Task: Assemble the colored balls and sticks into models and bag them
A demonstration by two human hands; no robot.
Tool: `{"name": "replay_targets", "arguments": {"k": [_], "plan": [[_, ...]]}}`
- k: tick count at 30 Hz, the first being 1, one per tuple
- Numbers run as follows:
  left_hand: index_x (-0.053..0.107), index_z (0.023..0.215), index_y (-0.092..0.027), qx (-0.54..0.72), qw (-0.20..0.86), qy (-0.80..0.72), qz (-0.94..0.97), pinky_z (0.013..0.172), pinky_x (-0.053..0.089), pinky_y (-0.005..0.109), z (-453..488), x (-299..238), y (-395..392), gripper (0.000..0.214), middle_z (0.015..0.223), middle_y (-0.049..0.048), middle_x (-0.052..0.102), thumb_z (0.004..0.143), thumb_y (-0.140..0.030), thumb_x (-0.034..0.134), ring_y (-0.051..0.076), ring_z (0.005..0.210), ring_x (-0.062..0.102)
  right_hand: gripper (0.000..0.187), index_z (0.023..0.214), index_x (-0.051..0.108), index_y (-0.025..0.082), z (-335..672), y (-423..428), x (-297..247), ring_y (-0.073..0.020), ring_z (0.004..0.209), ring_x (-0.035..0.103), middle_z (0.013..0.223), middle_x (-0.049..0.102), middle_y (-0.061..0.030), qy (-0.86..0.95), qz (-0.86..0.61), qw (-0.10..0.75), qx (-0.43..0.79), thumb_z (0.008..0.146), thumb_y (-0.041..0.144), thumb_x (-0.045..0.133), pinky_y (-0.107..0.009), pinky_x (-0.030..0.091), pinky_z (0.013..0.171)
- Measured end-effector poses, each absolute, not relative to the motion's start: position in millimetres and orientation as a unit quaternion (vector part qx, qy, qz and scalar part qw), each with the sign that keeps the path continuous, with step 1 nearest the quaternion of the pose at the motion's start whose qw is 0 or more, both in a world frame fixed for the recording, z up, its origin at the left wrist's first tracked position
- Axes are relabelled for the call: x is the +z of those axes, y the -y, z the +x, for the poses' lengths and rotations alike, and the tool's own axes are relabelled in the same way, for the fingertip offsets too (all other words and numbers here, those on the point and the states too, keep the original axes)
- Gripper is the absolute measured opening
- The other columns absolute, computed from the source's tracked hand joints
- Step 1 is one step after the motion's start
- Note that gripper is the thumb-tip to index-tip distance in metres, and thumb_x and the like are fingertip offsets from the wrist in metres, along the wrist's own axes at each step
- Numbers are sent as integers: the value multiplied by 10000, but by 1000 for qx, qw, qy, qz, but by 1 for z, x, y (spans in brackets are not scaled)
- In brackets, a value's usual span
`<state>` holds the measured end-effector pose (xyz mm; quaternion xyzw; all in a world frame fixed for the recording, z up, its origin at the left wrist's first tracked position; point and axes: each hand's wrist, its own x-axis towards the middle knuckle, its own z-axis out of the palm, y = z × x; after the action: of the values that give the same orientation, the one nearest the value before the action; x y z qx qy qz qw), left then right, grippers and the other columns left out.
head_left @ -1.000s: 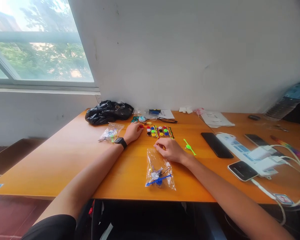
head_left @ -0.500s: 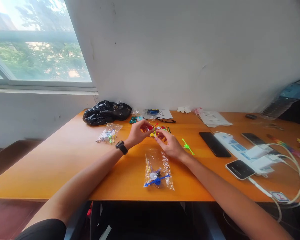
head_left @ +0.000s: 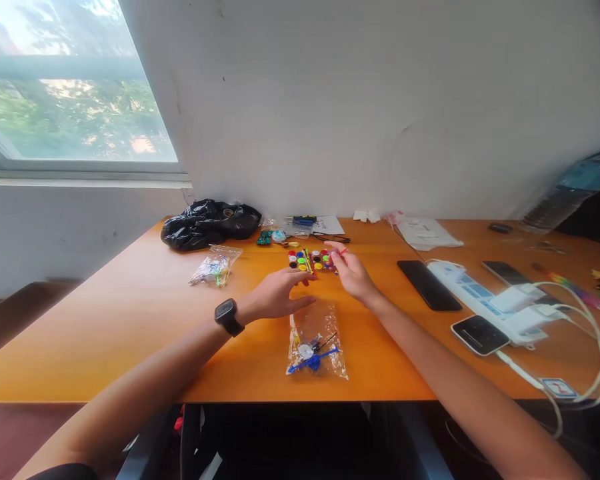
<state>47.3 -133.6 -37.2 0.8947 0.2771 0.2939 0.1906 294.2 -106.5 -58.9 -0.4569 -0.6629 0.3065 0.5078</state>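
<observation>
My left hand (head_left: 280, 297) hovers palm-down just above the orange table (head_left: 130, 320), fingers stretched out and holding nothing. Right below its fingertips lies a clear bag (head_left: 316, 341) with blue, white and black plastic parts. My right hand (head_left: 354, 275) reaches forward to the right of a cluster of small coloured round pieces (head_left: 311, 260). It pinches a small red piece (head_left: 342, 252) at its fingertips. A black watch (head_left: 227, 315) sits on my left wrist.
A black plastic bag (head_left: 210, 223) and a second clear bag of parts (head_left: 215, 267) lie at the back left. On the right are three phones (head_left: 429, 285), (head_left: 480, 335), (head_left: 505, 272), a white power strip (head_left: 483, 300) with cables, and papers (head_left: 425, 233).
My left hand lifted a red piece from the cluster, brought it to my right hand, then drew back open towards me. My right hand moved forward with the red piece.
</observation>
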Motion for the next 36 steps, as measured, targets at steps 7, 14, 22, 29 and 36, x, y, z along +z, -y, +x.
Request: {"name": "replay_targets", "arguments": {"k": [7,14,22,29,36], "plan": [[775,956,-169,260,329,-298,858,723,513,291,39,-64,119,288,869,57,746,1001,-431,664,177,759,658,509,1413,602,213,289,110,-65,-197,726,652,839,673,-17,714,-459,463,255,1050,564,537,-355,563,762],[679,1078,-162,356,446,-327,753,605,404,239,41,-66,115,339,756,-2,644,987,-488,656,129,645,531,364,1029,745,218,279,125,-50,-195,701,636,815,711,-34,711,-417,492,280,940,570,715,-317,512,645],[777,1043,-160,331,409,-349,776,795,536,304,40,-64,115,266,997,81,777,968,-376,639,205,868,681,226,1115,668,232,278,131,-45,-184,716,640,831,672,-9,705,-394,510,295,985,415,648,-318,536,685],[780,1076,-181,328,229,-336,853,795,550,316,42,-74,119,276,1086,107,695,937,-414,732,211,896,663,169,980,707,216,279,131,-46,-223,881,697,993,735,-63,727,-401,490,266,992,338,590,-361,557,823],[797,983,-192,336,217,-335,853,842,570,345,44,-81,117,216,1090,108,664,923,-397,766,223,933,659,203,1083,672,239,279,133,-48,-225,881,686,1030,732,-63,745,-403,479,230,1048,359,512,-368,554,838]]}}
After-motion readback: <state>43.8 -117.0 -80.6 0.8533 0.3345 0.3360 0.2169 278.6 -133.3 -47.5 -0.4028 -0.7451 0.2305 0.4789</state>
